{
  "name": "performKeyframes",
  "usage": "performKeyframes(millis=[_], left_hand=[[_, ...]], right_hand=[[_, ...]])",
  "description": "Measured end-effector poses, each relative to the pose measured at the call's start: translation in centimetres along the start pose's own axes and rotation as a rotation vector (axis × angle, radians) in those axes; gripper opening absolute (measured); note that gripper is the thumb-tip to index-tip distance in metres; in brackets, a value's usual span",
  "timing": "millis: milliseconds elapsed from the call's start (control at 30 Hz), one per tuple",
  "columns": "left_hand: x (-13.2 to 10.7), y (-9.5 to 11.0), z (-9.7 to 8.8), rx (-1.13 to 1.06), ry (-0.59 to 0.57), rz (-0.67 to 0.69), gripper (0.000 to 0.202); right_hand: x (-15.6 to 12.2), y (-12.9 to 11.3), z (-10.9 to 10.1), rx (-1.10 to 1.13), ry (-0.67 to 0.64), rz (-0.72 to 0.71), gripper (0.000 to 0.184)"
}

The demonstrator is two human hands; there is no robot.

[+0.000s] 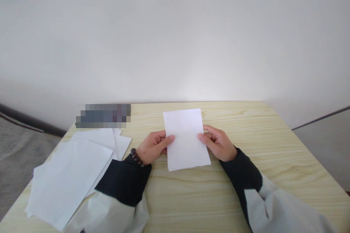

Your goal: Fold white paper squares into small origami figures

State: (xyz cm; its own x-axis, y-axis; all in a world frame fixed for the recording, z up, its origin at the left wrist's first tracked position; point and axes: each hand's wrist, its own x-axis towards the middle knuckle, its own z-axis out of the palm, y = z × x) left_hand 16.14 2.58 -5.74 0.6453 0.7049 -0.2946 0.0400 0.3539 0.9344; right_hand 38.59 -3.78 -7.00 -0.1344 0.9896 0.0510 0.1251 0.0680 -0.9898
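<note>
A white sheet of paper (186,139), folded to a narrow upright rectangle, is held just above the light wooden table (273,160). My left hand (152,147) pinches its left edge, thumb on top and fingers curled behind. My right hand (218,142) grips its right edge the same way. Both hands are closed on the paper. A dark bead bracelet (136,157) sits on my left wrist, and both sleeves are dark with pale grey upper parts.
Several loose white sheets (71,174) lie overlapping at the table's left side, reaching its left edge. A blurred dark object (104,115) rests at the back left by the wall. A plain pale wall stands right behind the table.
</note>
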Motion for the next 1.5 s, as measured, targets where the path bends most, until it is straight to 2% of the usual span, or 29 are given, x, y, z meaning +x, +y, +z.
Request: performKeyframes(millis=[233,367,633,767,967,1133,1267,1400,1500], left_hand=[[0.2,-0.2,-0.1,0.011,0.080,0.053,0.060],[0.2,-0.4,-0.3,-0.013,0.099,0.041,0.056],[0.1,0.0,0.0,0.019,0.076,0.016,0.056],[0.1,0.0,-0.1,-0.010,0.094,-0.016,0.051],[0.1,0.6,0.0,-0.190,0.088,-0.095,0.057],[0.0,1.2,0.3,-0.243,0.073,-0.120,0.064],[0.0,1.0,0.7,-0.187,0.141,-0.073,0.054],[0.0,0.8,0.8,-0.023,0.190,0.042,0.046],[0.0,0.6,0.7,0.045,0.197,0.091,0.048]], right_hand=[[0.1,-0.1,-0.1,0.045,-0.019,0.003,0.037],[0.3,0.2,-0.1,0.089,-0.027,-0.044,0.035],[0.3,0.1,-0.1,-0.048,0.009,-0.098,0.028],[0.3,0.2,-0.5,-0.224,0.080,-0.219,0.023],[0.2,0.2,-0.6,-0.357,0.066,-0.359,0.032],[0.3,0.1,-0.5,-0.377,0.067,-0.406,0.033],[0.5,0.2,-0.5,-0.349,0.040,-0.449,0.034],[0.4,0.1,-0.5,-0.312,0.043,-0.428,0.035],[0.2,0.1,-0.5,-0.260,0.068,-0.290,0.035]])
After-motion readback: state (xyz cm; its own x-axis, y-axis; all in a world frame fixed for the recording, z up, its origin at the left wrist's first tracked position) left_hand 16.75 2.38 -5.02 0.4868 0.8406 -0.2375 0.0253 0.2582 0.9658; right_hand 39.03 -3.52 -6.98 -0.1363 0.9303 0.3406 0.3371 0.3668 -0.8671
